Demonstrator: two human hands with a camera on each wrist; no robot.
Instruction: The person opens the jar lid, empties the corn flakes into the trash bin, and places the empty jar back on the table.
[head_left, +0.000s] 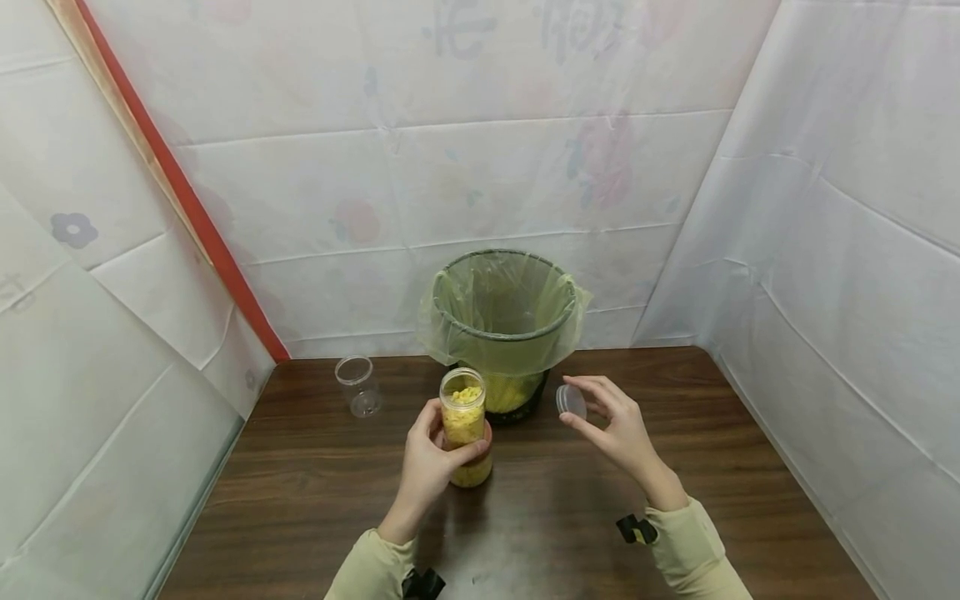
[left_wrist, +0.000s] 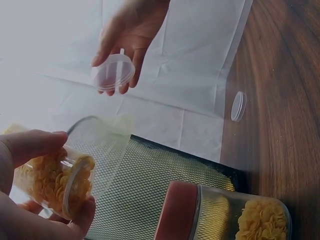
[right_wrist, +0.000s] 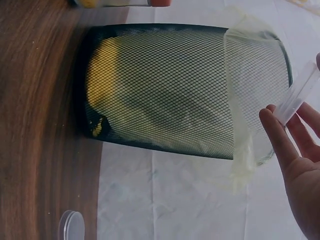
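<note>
White plastic sheeting with faded floral prints (head_left: 465, 183) fills the upper part and both sides of the head view. Below it spreads a dark brown wood-grain desk (head_left: 300, 500). At the centre stands a round dark mesh bin (head_left: 504, 337), a translucent yellow-green plastic liner (head_left: 517, 357) folded over its rim and yellow material showing low inside.

The left hand (head_left: 431, 468), lower centre, grips an uncapped clear cylindrical jar of yellow flakes (head_left: 463, 418), its mouth facing up, in front of the bin. The right hand (head_left: 622, 427), right of centre, pinches a round clear plastic lid (head_left: 572, 402) between thumb and fingers.

Partly hidden by the held jar, a similar jar with a reddish cap (head_left: 472, 476) stands on the desk. A clear plastic cup (head_left: 360, 389) stands left of centre. Smallest, a second clear lid (left_wrist: 239, 106) rests on the desk at the right of the left wrist view.
</note>
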